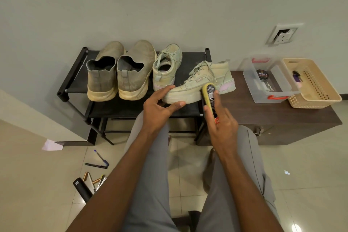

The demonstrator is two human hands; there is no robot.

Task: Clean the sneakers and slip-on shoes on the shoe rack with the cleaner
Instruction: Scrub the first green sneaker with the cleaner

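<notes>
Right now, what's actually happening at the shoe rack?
A seated person is working on one pale green sneaker. The left hand grips its toe end, holding it sideways over the front of the shoe rack, while the right hand holds the cleaner with its yellow sponge edge against the sole's side. The matching sneaker and the two grey slip-on shoes sit on the rack's top shelf, untouched at this moment.

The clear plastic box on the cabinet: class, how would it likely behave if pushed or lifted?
The clear plastic box probably lifts lightly, holding little beyond a polish tin. Pushed, it would likely slide on the smooth cabinet top, nudging the touching beige basket. Its thin walls may flex.
</notes>
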